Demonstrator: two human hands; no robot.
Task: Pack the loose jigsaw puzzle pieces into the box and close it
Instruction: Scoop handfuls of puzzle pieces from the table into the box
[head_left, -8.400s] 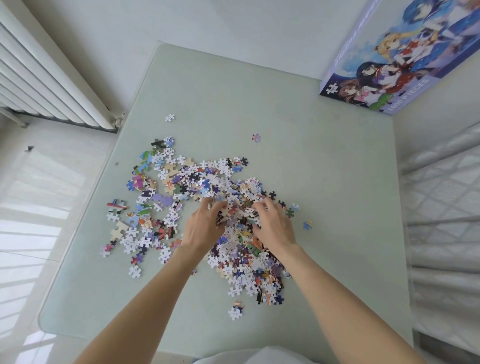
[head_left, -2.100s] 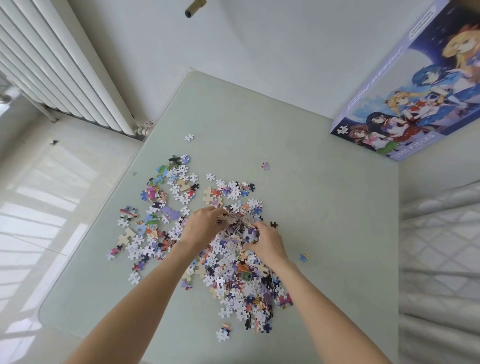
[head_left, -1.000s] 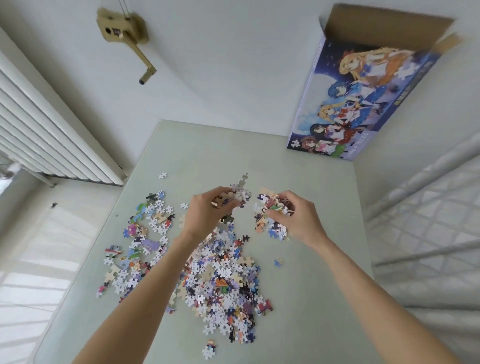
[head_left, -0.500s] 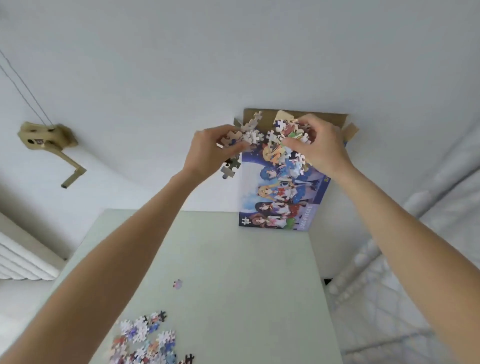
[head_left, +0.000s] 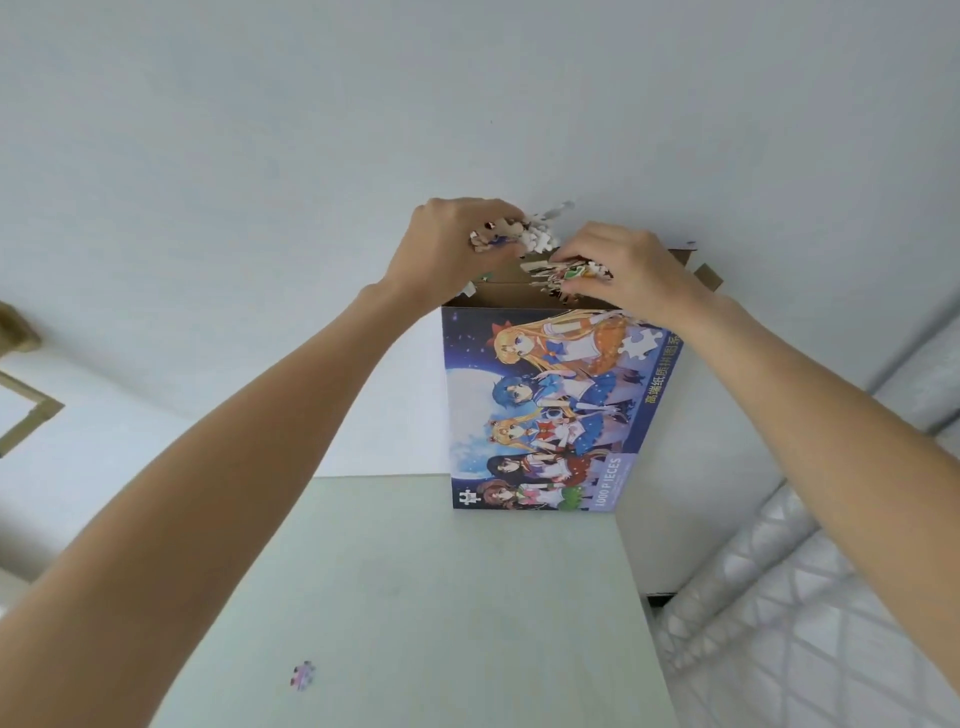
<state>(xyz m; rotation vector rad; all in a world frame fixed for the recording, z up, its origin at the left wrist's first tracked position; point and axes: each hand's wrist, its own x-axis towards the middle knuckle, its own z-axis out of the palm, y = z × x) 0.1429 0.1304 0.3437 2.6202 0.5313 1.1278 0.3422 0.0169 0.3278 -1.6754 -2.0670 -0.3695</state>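
Now both hands are up at the open top of the box (head_left: 550, 410), each gripping a bunch of pieces. Left hand (head_left: 452, 244) is curled around a clump of pieces (head_left: 498, 238), fingers (head_left: 498, 210) closed narrow over them; white piece backs poke out to the right of the fist, toward the other hand. Right hand (head_left: 631, 270) is clenched on a second clump (head_left: 571, 274), fingers tight, some pieces hanging down from under them right above the box mouth. The two hands sit just beside each other, the clumps nearly touching.

Box stands upright on end at the far edge of the surface (head_left: 441, 597), against the white wall (head_left: 311, 130). Printed front faces the camera, with anime figures and "1000 PIECES" along the lower right side. Brown cardboard inside shows at the open top; a flap (head_left: 707, 276) sticks out at the top right corner, another small flap at the top left by the left wrist. Can't tell how many pieces are already inside.

One stray piece (head_left: 303, 675) lies alone on the pale green surface near the bottom of view, well apart from the box. Both bare forearms reach in from the lower corners. Pale quilted fabric (head_left: 831, 623) lies to the right of the surface.
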